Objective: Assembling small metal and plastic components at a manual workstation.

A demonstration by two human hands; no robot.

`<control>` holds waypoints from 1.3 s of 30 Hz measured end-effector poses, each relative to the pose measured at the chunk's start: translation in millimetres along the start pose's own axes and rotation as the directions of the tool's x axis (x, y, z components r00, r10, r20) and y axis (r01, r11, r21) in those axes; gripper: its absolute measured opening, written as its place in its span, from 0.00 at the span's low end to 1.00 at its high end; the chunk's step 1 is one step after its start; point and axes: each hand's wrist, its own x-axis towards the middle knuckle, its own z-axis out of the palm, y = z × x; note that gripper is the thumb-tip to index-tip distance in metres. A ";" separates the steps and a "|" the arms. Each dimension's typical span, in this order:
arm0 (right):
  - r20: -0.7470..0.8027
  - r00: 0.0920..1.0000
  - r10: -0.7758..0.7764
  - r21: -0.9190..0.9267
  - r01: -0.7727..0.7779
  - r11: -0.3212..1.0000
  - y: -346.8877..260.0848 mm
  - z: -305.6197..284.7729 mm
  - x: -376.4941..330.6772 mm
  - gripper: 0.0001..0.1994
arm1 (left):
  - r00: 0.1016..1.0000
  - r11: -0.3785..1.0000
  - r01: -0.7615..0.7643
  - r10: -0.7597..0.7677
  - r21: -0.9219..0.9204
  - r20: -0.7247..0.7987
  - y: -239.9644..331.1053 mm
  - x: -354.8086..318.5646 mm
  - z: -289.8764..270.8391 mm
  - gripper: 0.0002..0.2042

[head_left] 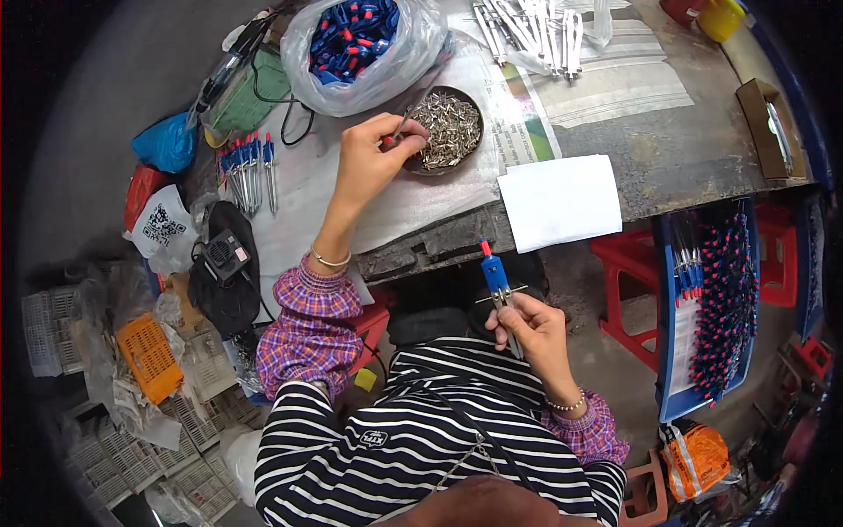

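Note:
My right hand point(534, 329) pinches a drawing compass point(496, 274) by its metal legs, in front of the table edge. Its blue head and red tip point up, and a thin metal rod crosses it just below the head. My left hand point(373, 158) is closed at the left rim of a round bowl point(479, 145) heaped with small metal pins or screws point(448, 127). From its fingers sticks a thin dark tool point(411, 114) with something red beside it; I cannot make out its exact kind. The fingertips rest close to the metal parts.
A clear plastic bag point(303, 88) of blue and red heads stands behind the bowl. Several compasses point(248, 167) lie at the left, metal legs point(536, 35) at the back. White paper point(562, 202) overhangs the front edge. A blue tray point(665, 386) of compasses and red stools point(628, 281) stand right.

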 end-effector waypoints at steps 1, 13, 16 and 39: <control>0.007 1.000 0.000 -0.011 0.000 1.000 -0.1 0.2 0.4 0.08 | 1.000 0.996 0.011 -0.012 -0.088 -0.008 0.6 -0.9 -0.7 0.06; -0.005 1.000 0.013 0.063 -0.013 0.998 -3.9 3.9 2.7 0.07 | 0.931 0.806 0.359 -0.278 -0.471 0.235 28.5 -31.2 -4.5 0.04; 0.008 1.000 0.016 0.082 -0.017 0.996 -3.6 2.3 2.3 0.07 | 0.870 0.749 0.465 -0.291 -0.471 0.397 47.9 -47.8 1.6 0.03; 0.009 1.000 0.003 0.106 -0.004 0.994 -1.5 3.4 1.4 0.07 | 0.776 0.721 0.549 -0.251 -0.423 0.578 60.6 -84.0 20.5 0.02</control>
